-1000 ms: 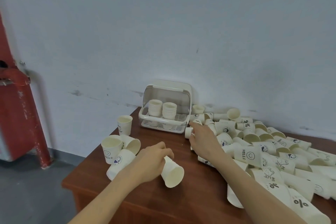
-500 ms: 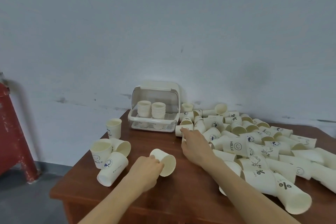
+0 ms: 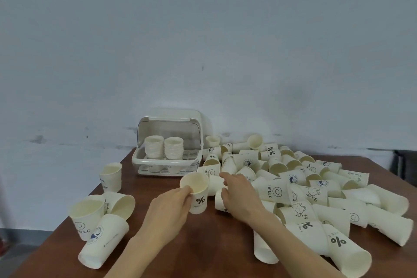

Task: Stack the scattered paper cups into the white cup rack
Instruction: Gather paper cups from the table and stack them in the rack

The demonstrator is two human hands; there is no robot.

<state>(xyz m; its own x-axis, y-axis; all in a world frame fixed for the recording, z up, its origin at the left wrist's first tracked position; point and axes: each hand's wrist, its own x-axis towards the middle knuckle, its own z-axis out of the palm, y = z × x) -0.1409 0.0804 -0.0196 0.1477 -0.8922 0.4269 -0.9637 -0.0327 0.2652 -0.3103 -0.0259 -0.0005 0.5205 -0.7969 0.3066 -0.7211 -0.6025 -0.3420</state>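
Your left hand (image 3: 168,212) holds a paper cup (image 3: 196,192) upright near the middle of the brown table (image 3: 203,244). Your thumb and fingers are curled on its rim and side. The cup has a % sign on it.

Your right hand (image 3: 239,196) is just beside that cup, at its 3 o'clock. Its fingers bend over a cup lying on its side (image 3: 221,200) at the edge of the big pile (image 3: 304,187). I cannot tell if they grip it or only touch it.

The white cup rack (image 3: 168,149) sits at 12 o'clock from your held cup, close to the wall (image 3: 203,40). Its lid is up. Two stacks of cups (image 3: 163,148) stand inside on the left, and the right part of its floor is bare.

Between your held cup and the rack front there is bare table. The pile fills the table from 1 o'clock round to 4 o'clock and touches the rack's right side.

At 9 o'clock one cup (image 3: 111,176) stands alone near the left edge of the table. At 8 o'clock four cups (image 3: 101,225) sit together, close to that same edge. Bare table lies at 6 o'clock, between your arms.
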